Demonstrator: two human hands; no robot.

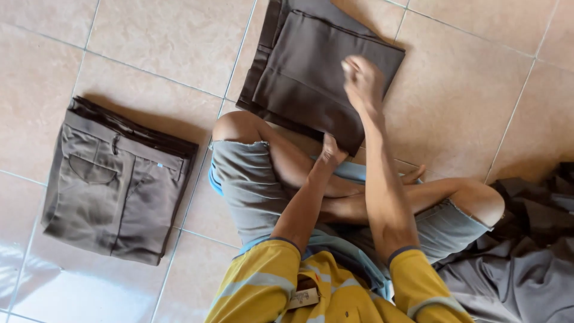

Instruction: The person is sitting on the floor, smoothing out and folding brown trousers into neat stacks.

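A folded pair of dark brown trousers [302, 66] lies on the tiled floor in front of my crossed legs. My left hand [332, 151] grips its near edge, by my knee. My right hand [362, 81] rests flat on top of the folded cloth near its right side, slightly blurred. I sit cross-legged in grey shorts and a yellow striped shirt.
A stack of folded grey-brown trousers [116, 182] sits on the floor to my left. A heap of loose dark grey clothes [526, 251] lies at my right. The floor [460, 84] is beige tile with grout lines.
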